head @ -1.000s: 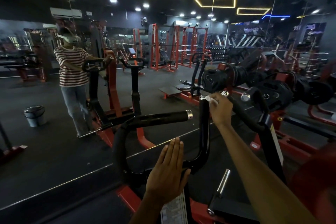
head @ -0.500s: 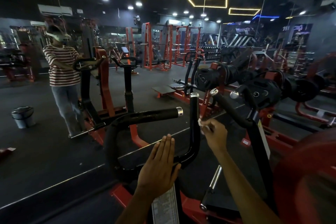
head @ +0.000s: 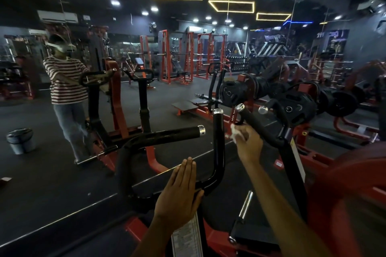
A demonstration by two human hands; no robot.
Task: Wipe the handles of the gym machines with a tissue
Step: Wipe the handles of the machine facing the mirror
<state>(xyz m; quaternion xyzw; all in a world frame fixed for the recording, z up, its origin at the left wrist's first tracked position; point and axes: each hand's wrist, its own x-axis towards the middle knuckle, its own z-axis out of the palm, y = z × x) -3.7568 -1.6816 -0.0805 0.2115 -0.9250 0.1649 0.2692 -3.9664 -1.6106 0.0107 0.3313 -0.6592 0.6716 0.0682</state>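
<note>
You're standing right up against a wall mirror (head: 52, 183), so half of what's ahead of you is reflection: a person in a striped shirt (head: 67, 81) at the mirrored copy of your machine, and a small grey bin (head: 19, 141) on the dark floor off to the left. To your right sit stacks of black weight plates (head: 296, 104) on red frames, and a blurry red shape (head: 355, 204) crowds the lower right corner. A printed label (head: 188, 240) runs down the machine's post just below your left wrist.

The machine itself gives you three black grips close together: a horizontal handle (head: 173, 133) with a chrome cap, an upright handle (head: 219, 142) in the middle, and an angled handle (head: 253, 121) leaning off to the right.

Your left hand (head: 179, 192) is flat, fingers straight and together, resting against the bend at the base of the upright handle, not gripping anything.

Your right hand (head: 248, 144) has its fingers curled around a crumpled white tissue (head: 234, 132). It sits between the upright handle and the angled handle, just beside the angled one; can't tell if the tissue is actually touching it.
</note>
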